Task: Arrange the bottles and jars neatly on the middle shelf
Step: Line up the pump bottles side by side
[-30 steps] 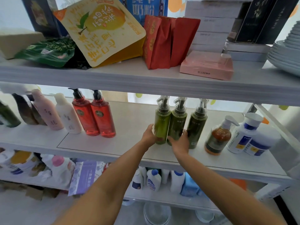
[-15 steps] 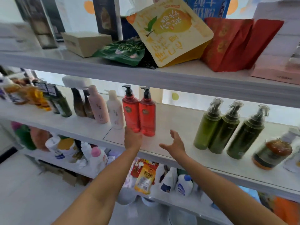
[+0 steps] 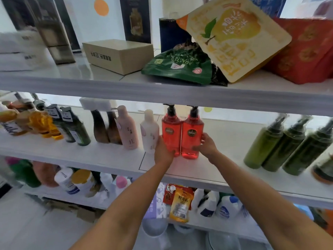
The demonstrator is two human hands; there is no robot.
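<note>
On the middle shelf (image 3: 108,156), going from the left, stand amber and dark green bottles, two brown ones, a pink bottle (image 3: 127,129) and a white bottle (image 3: 149,131). Next, the left hand (image 3: 162,150) presses against the outer side of the left red pump bottle (image 3: 171,131), and the right hand (image 3: 207,146) curls around the right red pump bottle (image 3: 192,134), so the two touching, upright bottles are clasped between them. Well apart to the right, three green pump bottles (image 3: 288,145) stand in a close row.
</note>
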